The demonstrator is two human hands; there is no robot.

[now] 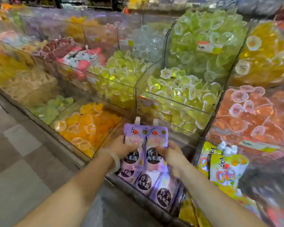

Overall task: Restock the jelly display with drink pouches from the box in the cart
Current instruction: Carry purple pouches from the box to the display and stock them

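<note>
Gripping 2 purple spouted drink pouches [145, 141] side by side: L hand [121, 147] is curling round the left one, R hand [169, 153] round the right, both over a clear display bin [154, 196] at 6 o'clock where 3 more purple pouches [154, 184] are lying. Approx 3 yellow pouches [225, 166] are standing at 4 o'clock. Green jelly cups [179, 89] are filling bins at 12, orange ones [84, 122] at 9. Grey checkered floor [15, 153] at 8.

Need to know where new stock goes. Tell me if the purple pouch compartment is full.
Not full: purple pouches lie only along its front; dark bare space shows behind.
</note>
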